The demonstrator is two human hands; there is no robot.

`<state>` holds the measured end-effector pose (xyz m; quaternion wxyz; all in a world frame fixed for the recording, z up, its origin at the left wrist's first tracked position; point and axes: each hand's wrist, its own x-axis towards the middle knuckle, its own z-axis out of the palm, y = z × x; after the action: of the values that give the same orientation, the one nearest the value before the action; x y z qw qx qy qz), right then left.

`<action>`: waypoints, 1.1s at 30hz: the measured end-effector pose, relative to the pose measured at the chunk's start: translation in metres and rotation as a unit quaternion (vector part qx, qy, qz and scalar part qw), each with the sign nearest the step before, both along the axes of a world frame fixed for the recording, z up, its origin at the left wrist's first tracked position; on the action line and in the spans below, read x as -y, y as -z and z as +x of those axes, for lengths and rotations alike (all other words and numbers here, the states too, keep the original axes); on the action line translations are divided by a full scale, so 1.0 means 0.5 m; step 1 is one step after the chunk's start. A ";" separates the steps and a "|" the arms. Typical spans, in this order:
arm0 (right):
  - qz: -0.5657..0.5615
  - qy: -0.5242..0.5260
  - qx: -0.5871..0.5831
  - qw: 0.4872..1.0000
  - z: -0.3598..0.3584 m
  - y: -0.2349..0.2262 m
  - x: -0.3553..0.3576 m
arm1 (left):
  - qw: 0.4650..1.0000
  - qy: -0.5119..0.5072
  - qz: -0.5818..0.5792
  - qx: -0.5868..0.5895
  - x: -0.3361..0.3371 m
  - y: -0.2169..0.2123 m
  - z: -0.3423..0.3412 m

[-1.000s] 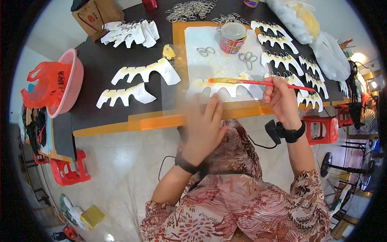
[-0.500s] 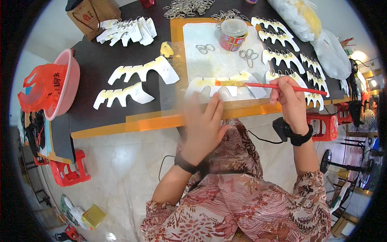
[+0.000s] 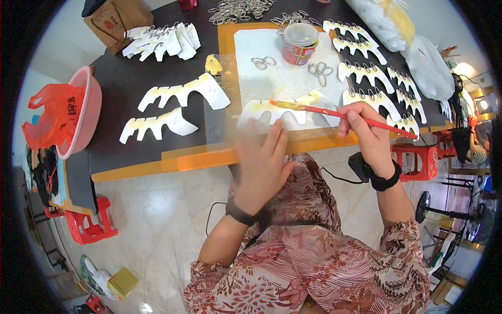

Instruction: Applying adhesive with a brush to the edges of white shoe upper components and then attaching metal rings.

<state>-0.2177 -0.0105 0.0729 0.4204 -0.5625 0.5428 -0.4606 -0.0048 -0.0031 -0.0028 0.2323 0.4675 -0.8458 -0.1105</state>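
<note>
My right hand (image 3: 368, 137) is closed around a long red paintbrush (image 3: 387, 126). Its yellowish bristles rest on the upper edge of a white cut-out piece (image 3: 253, 108) with notched tabs and yellow smears. The fingers of my left hand (image 3: 263, 166) are stretched out and reach the lower edge of that piece; part of the hand is smeared by motion. A second white piece (image 3: 320, 99) lies just right of it, partly behind the brush. Beneath them is a white sheet (image 3: 251, 78) bearing an open tub (image 3: 299, 52) and small groups of oval metal rings (image 3: 320, 72).
Two white pieces (image 3: 209, 93) lie at left near a yellow lump (image 3: 213, 65). Pieces with rings (image 3: 366, 78) line the right side. A ring pile (image 3: 240, 10) sits far back. A pink basin (image 3: 89, 112) stands at left; orange tape (image 3: 206, 160) covers the front edge.
My right hand has lowered slightly and shifted left, tilting the brush more. The bristle tip has moved left along the piece's upper edge. My left hand stays nearly in place.
</note>
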 end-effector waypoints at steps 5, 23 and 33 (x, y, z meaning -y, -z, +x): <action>-0.028 -0.033 -0.092 0.995 -0.010 0.003 -0.014 | 1.000 0.001 0.000 -0.001 0.000 0.002 0.001; -0.020 -0.019 -0.099 0.995 -0.037 -0.014 -0.023 | 1.000 0.000 0.001 0.000 0.002 0.003 0.003; -0.017 0.013 -0.086 0.996 -0.037 -0.012 -0.024 | 1.000 -0.001 0.011 0.013 0.001 0.005 -0.004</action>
<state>-0.2364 0.0017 0.0790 0.3570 -0.6000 0.5761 -0.4250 -0.0067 -0.0038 -0.0055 0.2161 0.4724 -0.8469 -0.1137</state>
